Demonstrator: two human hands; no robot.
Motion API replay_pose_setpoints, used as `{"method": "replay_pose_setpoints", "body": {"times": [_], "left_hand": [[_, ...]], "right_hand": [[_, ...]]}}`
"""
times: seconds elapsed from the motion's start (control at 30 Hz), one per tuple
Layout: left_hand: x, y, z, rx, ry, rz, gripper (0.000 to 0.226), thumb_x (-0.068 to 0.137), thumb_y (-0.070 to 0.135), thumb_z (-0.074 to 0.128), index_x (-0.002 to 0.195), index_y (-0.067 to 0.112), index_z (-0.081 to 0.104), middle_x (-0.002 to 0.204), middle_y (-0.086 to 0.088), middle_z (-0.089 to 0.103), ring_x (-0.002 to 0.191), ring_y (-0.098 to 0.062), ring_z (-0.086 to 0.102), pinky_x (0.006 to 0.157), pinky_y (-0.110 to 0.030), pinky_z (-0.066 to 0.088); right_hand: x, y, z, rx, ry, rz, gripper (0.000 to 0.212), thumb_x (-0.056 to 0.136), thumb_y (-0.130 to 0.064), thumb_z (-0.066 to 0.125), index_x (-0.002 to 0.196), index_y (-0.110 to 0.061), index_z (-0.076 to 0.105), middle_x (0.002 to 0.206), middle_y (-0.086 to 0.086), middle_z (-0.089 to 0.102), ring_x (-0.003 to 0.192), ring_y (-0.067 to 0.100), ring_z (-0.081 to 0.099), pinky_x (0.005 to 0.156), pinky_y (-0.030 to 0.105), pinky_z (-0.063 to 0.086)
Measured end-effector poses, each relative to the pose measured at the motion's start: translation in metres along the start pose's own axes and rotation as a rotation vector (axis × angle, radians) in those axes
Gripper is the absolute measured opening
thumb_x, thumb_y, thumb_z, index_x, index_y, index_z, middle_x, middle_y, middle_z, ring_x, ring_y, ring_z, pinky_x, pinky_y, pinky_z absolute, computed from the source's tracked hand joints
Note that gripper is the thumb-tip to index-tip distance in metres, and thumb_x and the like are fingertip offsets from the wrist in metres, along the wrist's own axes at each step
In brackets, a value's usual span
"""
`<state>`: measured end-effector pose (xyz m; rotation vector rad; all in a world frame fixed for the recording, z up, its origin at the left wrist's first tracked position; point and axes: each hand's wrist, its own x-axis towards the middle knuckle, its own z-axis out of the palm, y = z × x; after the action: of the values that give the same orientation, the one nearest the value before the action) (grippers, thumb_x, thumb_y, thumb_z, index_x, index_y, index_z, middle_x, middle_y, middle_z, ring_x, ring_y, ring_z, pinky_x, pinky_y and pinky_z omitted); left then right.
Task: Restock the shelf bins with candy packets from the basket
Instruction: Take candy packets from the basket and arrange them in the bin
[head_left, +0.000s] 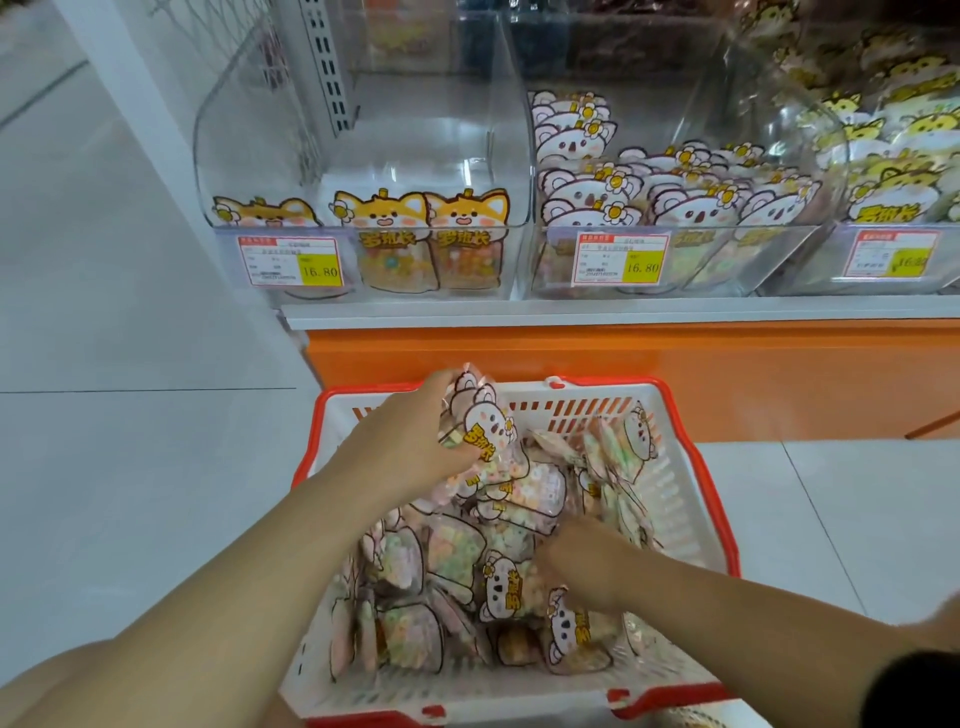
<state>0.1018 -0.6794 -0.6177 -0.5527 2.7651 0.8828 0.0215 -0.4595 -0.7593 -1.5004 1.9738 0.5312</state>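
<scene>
In the basket, the right hand digs among loose koala packets, its grip too blurred to tell, while near the basket's far rim the left hand clasps a bunch of packets, so gathering seems under way, and next comes a lift to the koala bin beyond the basket.

Basket: white plastic, red rim, below the shelf. Candy packets, koala-shaped, lie loosely piled inside. The left hand holds one packet upright at the far-left corner. Left bin: three fox packets standing at the front. Middle bin: rows of koala packets.
</scene>
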Motion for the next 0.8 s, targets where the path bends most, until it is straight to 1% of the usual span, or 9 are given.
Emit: {"method": "replay_pose_setpoints", "body": {"times": [0.07,0.17,0.27,0.4,0.47,0.53,0.67,0.73,0.8], "left_hand": [[0.001,-0.002,-0.001,0.017,0.006,-0.010,0.091,0.087,0.046,0.072,0.157,0.031,0.016,0.124,-0.004,0.064,0.106,-0.021,0.063,0.090,-0.043,0.054],[0.001,-0.005,-0.005,0.002,0.018,-0.021,0.089,0.087,0.045,0.072,0.156,0.030,0.020,0.125,-0.001,0.064,0.106,-0.021,0.063,0.088,-0.038,0.054],[0.000,-0.003,-0.014,-0.152,0.031,-0.041,0.079,0.087,0.043,0.073,0.151,0.026,0.030,0.135,0.011,0.054,0.122,-0.017,0.055,0.090,-0.029,0.045],[0.002,0.003,-0.017,-0.570,0.014,-0.124,0.061,0.085,0.043,0.077,0.135,0.031,0.046,0.132,0.013,0.055,0.112,-0.008,0.056,0.092,-0.032,0.048],[-0.002,0.013,-0.014,-0.851,-0.036,-0.201,0.087,0.072,0.048,0.087,0.142,0.023,0.042,0.141,0.000,0.052,0.119,-0.016,0.057,0.094,-0.038,0.050],[-0.005,0.025,-0.008,-1.094,-0.105,-0.281,0.106,0.057,0.049,0.094,0.145,0.021,0.042,0.135,-0.011,0.061,0.119,-0.028,0.062,0.099,-0.054,0.050],[-0.018,0.057,0.000,-1.312,-0.192,-0.284,0.074,0.074,0.034,0.077,0.140,0.017,0.049,0.115,-0.012,0.074,0.104,-0.028,0.072,0.082,-0.047,0.059],[-0.018,0.065,0.000,-1.324,-0.210,-0.269,0.052,0.090,0.044,0.063,0.133,0.015,0.058,0.115,-0.011,0.074,0.106,-0.028,0.072,0.089,-0.048,0.058],[-0.019,0.073,-0.004,-1.335,-0.179,-0.294,0.053,0.099,0.057,0.044,0.121,0.017,0.069,0.120,-0.014,0.072,0.105,-0.027,0.072,0.093,-0.047,0.057]], "right_hand": [[-0.008,0.008,-0.013,0.122,-0.048,-0.006,0.023,0.093,-0.023,0.064,0.113,-0.010,0.062,0.109,0.010,0.065,0.102,0.028,0.059,0.088,0.040,0.049],[-0.025,0.020,-0.046,0.478,0.055,0.047,0.011,0.096,-0.022,0.061,0.089,-0.019,0.053,0.089,-0.001,0.057,0.082,0.019,0.053,0.072,0.032,0.043],[-0.059,0.045,-0.098,0.669,0.253,0.131,0.013,0.097,-0.026,0.062,0.090,-0.021,0.052,0.079,-0.009,0.052,0.069,0.008,0.048,0.061,0.026,0.036],[-0.121,0.069,-0.147,1.108,0.649,0.188,0.010,0.095,-0.025,0.066,0.092,-0.017,0.060,0.068,-0.002,0.058,0.061,0.014,0.050,0.064,0.034,0.042],[-0.140,0.064,-0.156,1.406,0.806,0.181,0.009,0.096,-0.019,0.065,0.091,-0.013,0.061,0.072,0.011,0.054,0.065,0.018,0.048,0.071,0.036,0.044],[-0.146,0.051,-0.163,1.637,0.865,0.134,0.008,0.095,-0.015,0.064,0.090,-0.011,0.061,0.070,0.012,0.051,0.061,0.017,0.045,0.068,0.034,0.042],[-0.136,0.031,-0.168,1.699,0.876,0.124,0.014,0.094,-0.016,0.067,0.082,-0.014,0.060,0.060,-0.005,0.056,0.057,0.011,0.048,0.071,0.034,0.045],[-0.132,0.028,-0.168,1.692,0.907,0.157,0.013,0.092,-0.020,0.070,0.081,-0.017,0.063,0.060,-0.010,0.061,0.065,0.013,0.053,0.082,0.040,0.049],[-0.130,0.027,-0.166,1.685,0.933,0.180,0.013,0.090,-0.025,0.073,0.082,-0.018,0.065,0.059,-0.013,0.061,0.069,0.015,0.053,0.089,0.044,0.048]]}}
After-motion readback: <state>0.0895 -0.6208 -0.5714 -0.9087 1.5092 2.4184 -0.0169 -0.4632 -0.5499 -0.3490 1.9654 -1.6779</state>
